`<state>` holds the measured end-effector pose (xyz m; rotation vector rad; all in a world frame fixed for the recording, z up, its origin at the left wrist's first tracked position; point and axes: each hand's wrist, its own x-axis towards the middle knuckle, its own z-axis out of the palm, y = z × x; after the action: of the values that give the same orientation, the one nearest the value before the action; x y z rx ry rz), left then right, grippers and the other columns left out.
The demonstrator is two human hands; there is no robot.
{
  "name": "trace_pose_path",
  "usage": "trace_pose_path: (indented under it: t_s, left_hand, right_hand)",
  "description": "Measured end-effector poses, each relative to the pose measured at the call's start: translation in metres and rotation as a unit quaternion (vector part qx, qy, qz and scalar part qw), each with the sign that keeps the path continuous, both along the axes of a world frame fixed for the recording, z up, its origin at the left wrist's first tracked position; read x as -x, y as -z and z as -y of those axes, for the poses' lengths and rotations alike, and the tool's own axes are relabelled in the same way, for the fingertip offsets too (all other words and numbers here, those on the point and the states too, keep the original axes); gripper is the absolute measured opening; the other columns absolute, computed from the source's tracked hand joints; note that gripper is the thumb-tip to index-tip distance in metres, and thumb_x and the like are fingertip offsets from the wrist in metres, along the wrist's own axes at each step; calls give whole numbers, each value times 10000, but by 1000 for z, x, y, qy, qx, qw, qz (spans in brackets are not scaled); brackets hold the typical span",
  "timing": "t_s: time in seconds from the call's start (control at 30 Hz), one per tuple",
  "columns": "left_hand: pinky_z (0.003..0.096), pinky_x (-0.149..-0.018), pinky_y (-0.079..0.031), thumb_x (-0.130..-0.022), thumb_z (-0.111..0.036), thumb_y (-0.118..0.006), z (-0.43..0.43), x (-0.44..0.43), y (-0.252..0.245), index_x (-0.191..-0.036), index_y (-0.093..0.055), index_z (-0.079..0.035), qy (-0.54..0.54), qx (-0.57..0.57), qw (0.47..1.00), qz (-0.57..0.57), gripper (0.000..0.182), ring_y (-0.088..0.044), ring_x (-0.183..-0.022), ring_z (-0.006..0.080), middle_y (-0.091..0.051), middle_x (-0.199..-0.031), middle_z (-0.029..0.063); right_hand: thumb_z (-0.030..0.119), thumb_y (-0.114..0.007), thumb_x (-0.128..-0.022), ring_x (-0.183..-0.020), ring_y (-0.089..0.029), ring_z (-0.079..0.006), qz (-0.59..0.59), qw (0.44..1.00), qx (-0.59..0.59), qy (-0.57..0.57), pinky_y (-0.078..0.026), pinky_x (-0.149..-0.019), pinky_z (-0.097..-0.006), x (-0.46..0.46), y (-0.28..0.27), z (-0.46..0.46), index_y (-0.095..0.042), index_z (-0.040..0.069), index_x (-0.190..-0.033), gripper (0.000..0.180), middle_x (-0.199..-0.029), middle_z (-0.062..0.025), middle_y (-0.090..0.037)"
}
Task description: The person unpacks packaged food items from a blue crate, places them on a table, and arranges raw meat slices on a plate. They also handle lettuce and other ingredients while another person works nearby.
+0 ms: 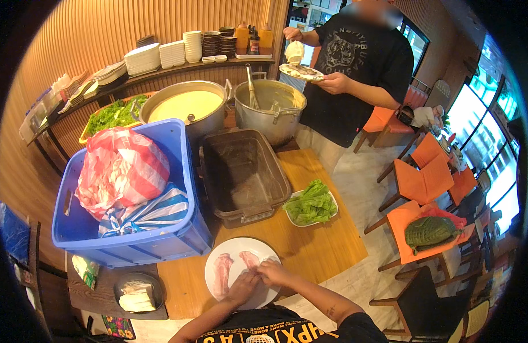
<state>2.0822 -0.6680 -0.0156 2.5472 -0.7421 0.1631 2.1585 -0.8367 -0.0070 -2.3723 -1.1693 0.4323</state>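
A round white plate (pixel 264 296) lies at the near edge of the wooden table, with two pieces of raw meat on it. One piece (pixel 222 274) rests on the plate's left half. On the second piece (pixel 249 259), towards the upper right, my right hand (pixel 271 272) has its fingers at the lower end. My left hand (pixel 245 288) lies just beside it, fingertips close to that same end; what its fingers hold is hidden. Leafy greens (pixel 312 203) fill a square white dish right of the plate. Enoki mushrooms (pixel 136 296) lie on a dark plate at the left.
A blue crate (pixel 131 248) holds tied striped bags, beside a dark plastic tub (pixel 242 171). Behind them stand a pot of yellow liquid (pixel 184 105) and a pot with a whisk (pixel 268 124). Across the table a person (pixel 349 64) holds a plate and a loaded utensil.
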Motion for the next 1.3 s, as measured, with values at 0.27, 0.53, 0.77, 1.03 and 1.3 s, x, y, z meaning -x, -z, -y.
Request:
trace_pose_path:
  t_s: [0.27, 0.53, 0.77, 1.03, 1.3]
  left_hand:
    - [364, -775, -445, -733, -111, -508, 5, -7, 9, -1006, -515, 35, -47, -2, 999, 1, 310, -560, -878, 288, -550, -1014, 196]
    - [388, -759, -447, -717, -108, -540, 10, -10, 6, -1006, -516, 49, -91, 72, 993, 3, 330, -562, -866, 309, -560, -942, 196]
    - [396, -789, -434, -730, -99, -521, 4, -10, 21, -1012, -505, 45, -42, 103, 993, -48, 317, -549, -874, 340, -550, -925, 204]
    - [389, -781, -434, -790, -110, -476, -2, -10, 2, -1004, -504, -15, -14, 146, 983, -111, 236, -537, -886, 350, -551, -924, 200]
    - [393, -806, -411, -762, -103, -499, -3, -1, -9, -1152, -441, -26, -20, 44, 999, -3, 402, -517, -903, 326, -529, -989, 172]
  right_hand:
    - [183, -582, -690, -867, -491, -297, 44, 998, -42, 4, -390, -752, -406, 1, 6, 1, -534, 77, -947, 283, -880, -105, -534]
    - [175, -544, -762, -893, -498, -291, 49, 997, -40, -43, -372, -784, -407, 4, 0, 7, -464, 67, -930, 215, -924, -114, -534]
    - [152, -554, -736, -858, -521, -296, 61, 996, -63, -25, -373, -759, -407, 10, -3, 7, -479, 70, -880, 182, -858, -119, -555]
    - [160, -573, -705, -868, -515, -287, 2, 999, -38, 25, -387, -760, -407, 15, -7, 2, -551, 69, -819, 148, -843, -112, -561]
    - [164, -575, -713, -900, -488, -300, 9, 999, -24, 46, -398, -787, -402, 9, -5, 0, -593, 60, -825, 154, -891, -110, -541]
